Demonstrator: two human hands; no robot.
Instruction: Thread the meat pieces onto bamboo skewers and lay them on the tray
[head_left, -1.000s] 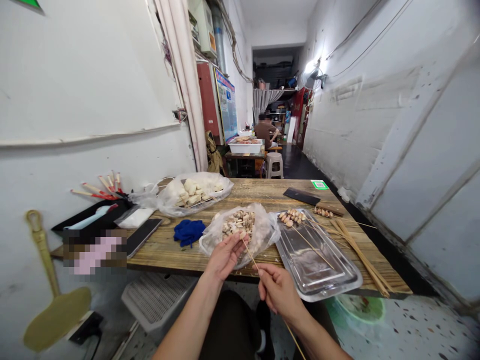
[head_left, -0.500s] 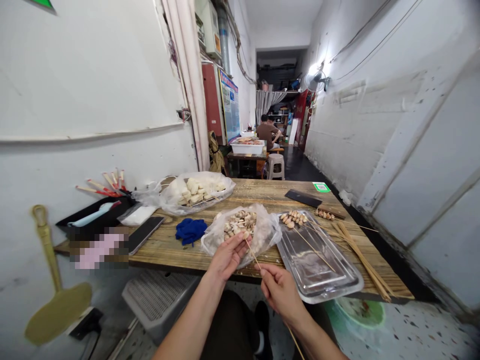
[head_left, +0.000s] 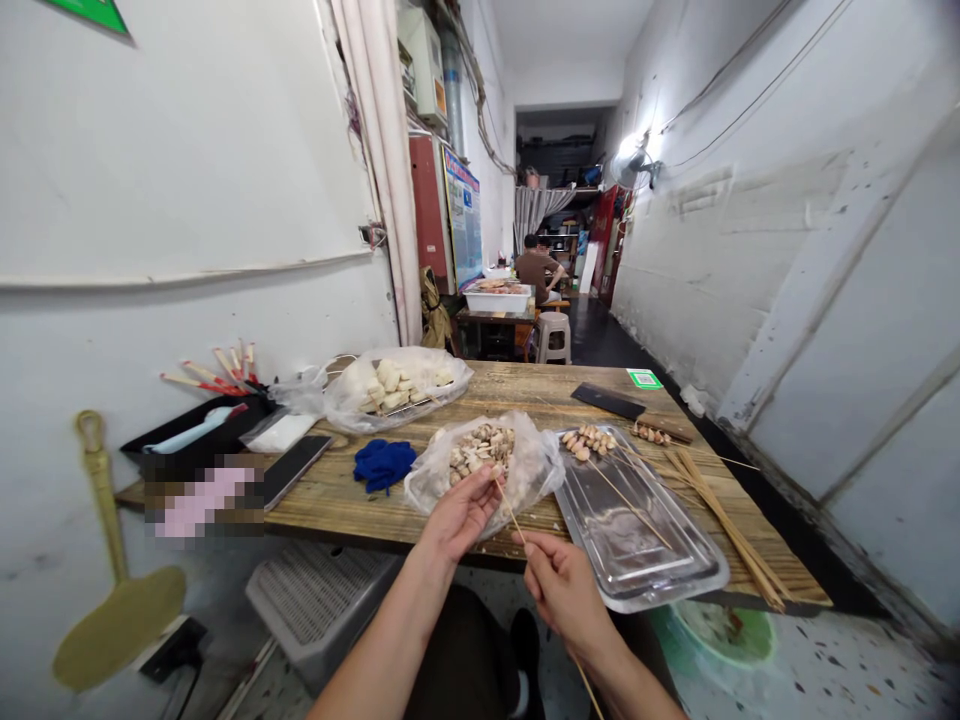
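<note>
Hands barely shifted | left hand (head_left: 459, 512) pinches one piece | right hand (head_left: 564, 590) grips one skewer (head_left: 512, 519) | two bags

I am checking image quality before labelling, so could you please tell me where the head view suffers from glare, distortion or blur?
Head view: strong wide-angle bending, the walls and wooden table edges bow outward; glare blooms round the wall lamp beside the fan; the clear tray carries soft reflections; a pixelated patch masks something at the table's left end; left hand, right hand and skewer are reasonably sharp.
</note>
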